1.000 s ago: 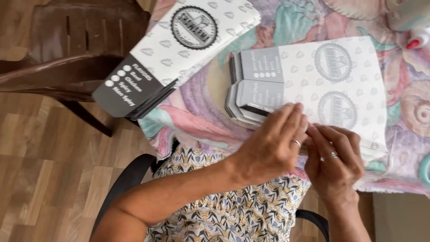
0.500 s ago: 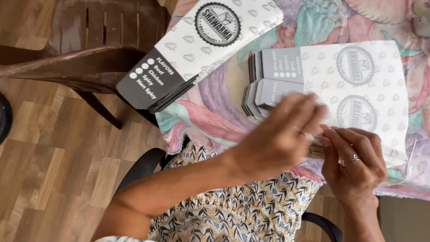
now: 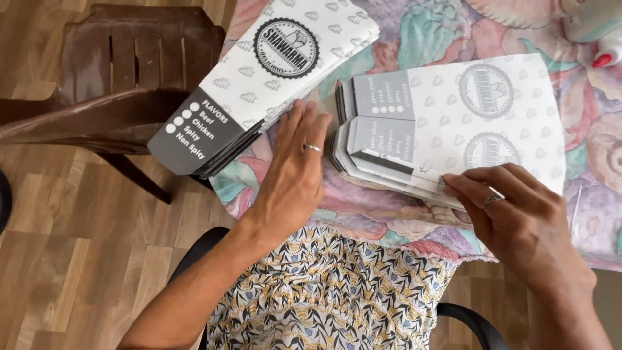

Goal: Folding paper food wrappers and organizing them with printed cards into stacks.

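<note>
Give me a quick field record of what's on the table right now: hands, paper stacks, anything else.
left hand: flat on the tablecloth between the two stacks, fingers spread, holding nothing
right hand: fingertips pinching the near edge of the flat stack
flat stack: white printed paper sheets with grey folded ends, lying on the table
bag stack: folded paper bags, overhanging the table's left edge
glue bottle: white with red tip, far right corner
chair: brown, left of the table
</note>
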